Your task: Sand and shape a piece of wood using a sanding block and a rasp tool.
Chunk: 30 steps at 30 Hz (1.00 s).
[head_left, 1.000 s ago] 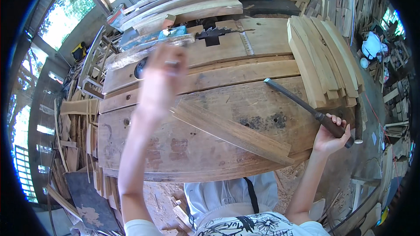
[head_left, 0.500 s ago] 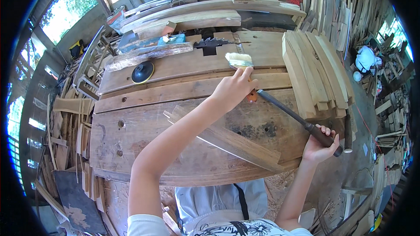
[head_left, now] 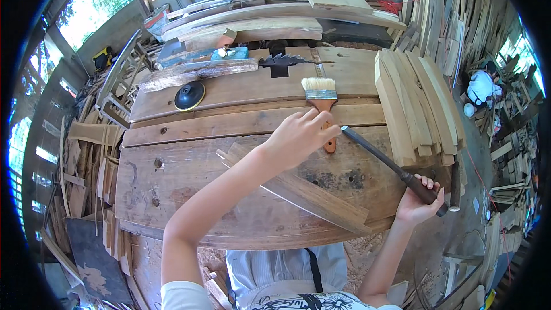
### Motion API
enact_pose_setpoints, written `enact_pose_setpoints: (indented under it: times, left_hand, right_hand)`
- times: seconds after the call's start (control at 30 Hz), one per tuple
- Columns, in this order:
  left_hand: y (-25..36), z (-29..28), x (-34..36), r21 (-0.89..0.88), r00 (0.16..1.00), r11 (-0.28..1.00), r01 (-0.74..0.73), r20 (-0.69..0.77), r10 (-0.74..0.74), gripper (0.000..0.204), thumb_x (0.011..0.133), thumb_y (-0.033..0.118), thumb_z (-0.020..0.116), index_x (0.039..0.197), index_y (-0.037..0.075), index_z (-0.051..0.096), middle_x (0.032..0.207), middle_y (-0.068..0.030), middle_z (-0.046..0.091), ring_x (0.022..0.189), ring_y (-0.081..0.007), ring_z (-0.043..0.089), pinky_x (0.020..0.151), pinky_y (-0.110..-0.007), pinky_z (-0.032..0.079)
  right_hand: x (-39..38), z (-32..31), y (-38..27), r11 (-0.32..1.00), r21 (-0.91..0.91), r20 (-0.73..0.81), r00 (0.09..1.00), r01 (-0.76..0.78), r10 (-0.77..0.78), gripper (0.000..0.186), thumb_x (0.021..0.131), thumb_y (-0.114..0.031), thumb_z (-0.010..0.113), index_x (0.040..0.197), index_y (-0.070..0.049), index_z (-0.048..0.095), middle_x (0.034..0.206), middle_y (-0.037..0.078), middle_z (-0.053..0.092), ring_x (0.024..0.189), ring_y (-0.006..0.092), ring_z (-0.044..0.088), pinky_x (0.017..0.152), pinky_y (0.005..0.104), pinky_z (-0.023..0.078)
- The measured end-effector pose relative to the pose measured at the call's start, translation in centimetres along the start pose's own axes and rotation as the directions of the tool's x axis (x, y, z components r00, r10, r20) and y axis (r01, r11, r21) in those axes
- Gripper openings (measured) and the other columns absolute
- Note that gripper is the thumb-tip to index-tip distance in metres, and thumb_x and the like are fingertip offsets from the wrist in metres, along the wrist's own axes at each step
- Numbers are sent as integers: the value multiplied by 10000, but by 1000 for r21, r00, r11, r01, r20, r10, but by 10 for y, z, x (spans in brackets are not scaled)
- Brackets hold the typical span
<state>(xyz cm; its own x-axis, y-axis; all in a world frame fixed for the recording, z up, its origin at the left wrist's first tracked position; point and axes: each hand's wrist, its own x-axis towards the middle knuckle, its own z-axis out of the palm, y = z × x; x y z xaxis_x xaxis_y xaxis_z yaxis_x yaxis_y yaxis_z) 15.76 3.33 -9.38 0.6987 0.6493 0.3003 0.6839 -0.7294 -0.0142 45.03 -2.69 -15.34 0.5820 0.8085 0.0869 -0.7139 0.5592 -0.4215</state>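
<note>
A flat paintbrush (head_left: 322, 103) with pale bristles, a metal ferrule and an orange-brown handle lies on the wooden workbench (head_left: 172, 183). Across its handle reaches my left hand (head_left: 301, 140), fingers partly stretched and apart, seemingly without a grip on the brush. My right hand (head_left: 419, 205), at the bench's right front edge, is wrapped round the dark wooden handle of a long chisel (head_left: 381, 156). The chisel's dark steel slants up to the left, its bright tip close to my left fingertips. Under my left forearm lies a narrow wooden board (head_left: 310, 194), partly hidden.
Planed wooden pieces (head_left: 416, 103) are stacked on the bench's right side. A round black sanding pad (head_left: 189, 96) and a toothed saw blade (head_left: 285, 61) lie toward the back. Long planks (head_left: 258, 28) are piled behind. Another person (head_left: 482, 89) is at the far right.
The brush has come down flatter onto the bench, and more of its handle shows. My left hand has drawn back from the ferrule toward me. My right hand keeps the chisel.
</note>
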Motion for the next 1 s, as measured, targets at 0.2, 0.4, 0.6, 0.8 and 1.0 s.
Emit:
enact_pose_setpoints:
  times: [0.2, 0.4, 0.6, 0.8, 1.0]
  left_hand:
    - [28, -39, -51, -341, 981, 938, 53, 195, 16, 432, 832, 398, 540, 1150, 109, 490, 1158, -123, 489, 1046, -281, 520, 900, -386, 436]
    - [42, -15, -87, -188, 998, 982, 7, 67, 5, 621, 782, 381, 593, 1309, 133, 375, 1056, -72, 511, 1027, -217, 471, 940, -355, 346]
    - [54, -30, -120, -52, 982, 986, 158, 108, -152, 655, 742, 380, 622, 1306, 142, 390, 1002, -54, 525, 943, -201, 500, 851, -326, 377]
    - [33, -74, -168, 31, 778, 792, 610, -218, -590, 644, 603, 150, 736, 1209, 111, 522, 981, -71, 564, 896, -226, 530, 785, -354, 405]
    - [-24, -85, -243, -272, 281, 403, 874, -395, -875, 548, 732, 111, 681, 1242, 131, 481, 969, -139, 558, 903, -318, 546, 818, -406, 437]
  right_hand:
    - [2, -4, -1, 1000, 1, 41, 999, -8, 8, 165, 845, -244, 518, 829, -82, 493, 711, 27, 451, 726, 171, 460, 806, 361, 391]
    - [4, -5, -2, 1000, 6, 53, 998, -22, 22, 164, 840, -236, 530, 821, -81, 481, 714, 32, 451, 743, 173, 465, 821, 360, 392]
    - [3, -6, 2, 999, -2, 62, 997, -43, 43, 178, 831, -237, 544, 811, -77, 469, 719, 34, 451, 749, 174, 464, 817, 355, 392]
    - [5, -7, -5, 1000, 0, 37, 999, -20, 20, 187, 826, -236, 545, 820, -73, 454, 724, 36, 447, 756, 175, 459, 815, 356, 389]
    - [3, -5, -1, 1000, -7, 23, 999, -22, 22, 182, 828, -236, 544, 821, -77, 455, 725, 33, 444, 755, 176, 458, 822, 353, 385]
